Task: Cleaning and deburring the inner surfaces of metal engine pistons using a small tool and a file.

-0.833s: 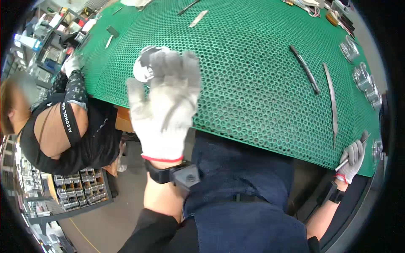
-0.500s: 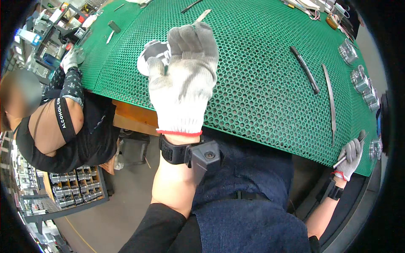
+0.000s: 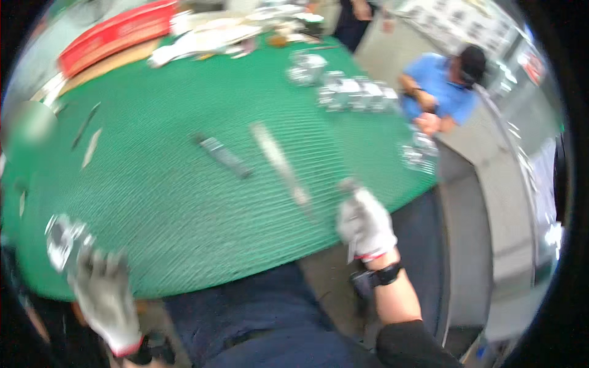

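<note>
My left hand (image 3: pixel 104 294), in a white and grey knit glove, is at the near left edge of the green mat (image 3: pixel 159 202). Its fingers reach out, blurred, just short of or touching a shiny round metal part (image 3: pixel 61 242); contact cannot be told. Over the mat's right front edge, my right hand (image 3: pixel 367 224), gloved alike, is closed round a slim metal tool (image 3: pixel 351 251) whose thin end sticks out below the fingers. Between the hands lie a dark marker (image 3: pixel 224 157) and a long, narrow metal strip, perhaps a blade or file (image 3: pixel 279 162).
Several shiny metal parts (image 3: pixel 356 92) stand in a row at the far right, with more by the right corner (image 3: pixel 420 153). A red bin (image 3: pixel 119 37) and pale cloths (image 3: pixel 208 40) line the back. A person in a blue shirt (image 3: pixel 442 86) is beyond the right edge.
The view has swung to the right and blurred. My left hand, palm up mid-view before, now appears low at the left by the metal part. My right hand still grips the slim tool.
</note>
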`<state>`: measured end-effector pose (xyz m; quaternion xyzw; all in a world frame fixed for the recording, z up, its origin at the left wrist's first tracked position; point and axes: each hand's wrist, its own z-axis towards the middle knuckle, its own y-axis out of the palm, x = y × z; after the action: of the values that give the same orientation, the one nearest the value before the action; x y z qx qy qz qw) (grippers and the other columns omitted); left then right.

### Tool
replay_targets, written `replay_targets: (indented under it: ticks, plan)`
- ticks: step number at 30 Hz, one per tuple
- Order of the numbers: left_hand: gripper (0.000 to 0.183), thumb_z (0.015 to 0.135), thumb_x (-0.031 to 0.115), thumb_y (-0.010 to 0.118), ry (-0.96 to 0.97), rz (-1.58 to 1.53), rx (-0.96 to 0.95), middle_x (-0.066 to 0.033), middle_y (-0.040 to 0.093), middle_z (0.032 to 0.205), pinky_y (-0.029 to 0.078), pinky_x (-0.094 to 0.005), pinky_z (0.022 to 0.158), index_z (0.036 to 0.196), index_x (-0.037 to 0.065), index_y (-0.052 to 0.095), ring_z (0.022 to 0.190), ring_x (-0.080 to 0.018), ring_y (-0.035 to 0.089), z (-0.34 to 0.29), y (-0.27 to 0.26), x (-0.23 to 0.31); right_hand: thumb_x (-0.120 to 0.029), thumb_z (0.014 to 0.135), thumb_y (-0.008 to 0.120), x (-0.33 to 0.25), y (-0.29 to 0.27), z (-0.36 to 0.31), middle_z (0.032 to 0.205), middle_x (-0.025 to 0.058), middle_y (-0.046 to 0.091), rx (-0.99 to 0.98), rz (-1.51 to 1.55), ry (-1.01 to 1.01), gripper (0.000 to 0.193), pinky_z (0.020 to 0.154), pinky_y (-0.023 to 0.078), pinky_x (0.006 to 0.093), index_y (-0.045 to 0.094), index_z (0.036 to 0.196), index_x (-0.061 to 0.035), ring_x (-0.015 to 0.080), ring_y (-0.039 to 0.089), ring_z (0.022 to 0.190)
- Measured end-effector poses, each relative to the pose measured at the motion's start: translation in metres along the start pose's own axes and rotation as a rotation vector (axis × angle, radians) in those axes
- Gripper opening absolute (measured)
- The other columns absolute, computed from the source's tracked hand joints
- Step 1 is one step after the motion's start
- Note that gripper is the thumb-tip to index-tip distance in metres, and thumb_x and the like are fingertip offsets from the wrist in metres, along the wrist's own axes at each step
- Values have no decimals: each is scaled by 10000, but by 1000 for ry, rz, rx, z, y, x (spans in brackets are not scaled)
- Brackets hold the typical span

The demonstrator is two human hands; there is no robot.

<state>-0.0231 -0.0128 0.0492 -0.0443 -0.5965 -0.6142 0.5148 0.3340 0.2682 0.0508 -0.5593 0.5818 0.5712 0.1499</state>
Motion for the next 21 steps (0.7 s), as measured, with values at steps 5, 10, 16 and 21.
replay_targets:
  ticks: [5,10,16,21]
  plan:
    - [372,995,275,570,27,871,238,-159,633,1179,474,-414,997,1239,-6,568,1058,-273,604,-35,-1,-27,-326,969,573,-63,-32,-32,882,37,645,260,-719,-174,447,431,338,198,556,1310,-38,38,410,495]
    - [359,987,261,599,-46,966,194,-137,630,1191,464,-382,997,1239,7,571,1068,-244,586,-32,13,-38,-292,913,655,-133,-161,-16,1295,216,642,745,-1395,-424,530,1013,473,369,565,1324,29,290,630,1190]
    - [284,1002,171,565,-43,972,184,-128,622,1181,458,-394,1015,1231,2,566,1072,-232,579,-34,11,-37,-247,892,606,-193,-218,43,1201,258,651,764,-1626,-488,502,957,491,435,533,1358,-75,421,615,1125]
    - [285,1003,189,570,-35,1039,221,-119,619,1177,455,-374,1004,1221,5,578,1068,-227,575,-31,27,-39,-329,893,614,-197,-234,67,1146,264,662,847,-1728,-173,433,953,486,446,582,1227,-56,420,624,1093]
